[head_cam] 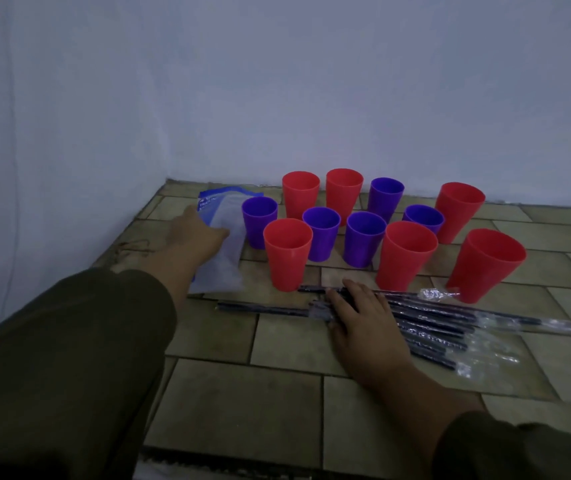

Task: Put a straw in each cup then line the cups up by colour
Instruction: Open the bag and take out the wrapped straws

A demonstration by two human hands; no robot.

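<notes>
Right hand lies flat, fingers spread and released on the straws, which run left-right just before the empty cups. Left hand, fingers unclenched, rests on the bag, farther off.

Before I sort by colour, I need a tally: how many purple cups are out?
5. Far left beside the plastic bag; back row, third along; two mid-cluster; one behind the front red cups. None seems hidden.

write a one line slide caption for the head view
Empty red cups and purple cups stand mixed; right hand on wrapped straws, left hand on bag.
</notes>
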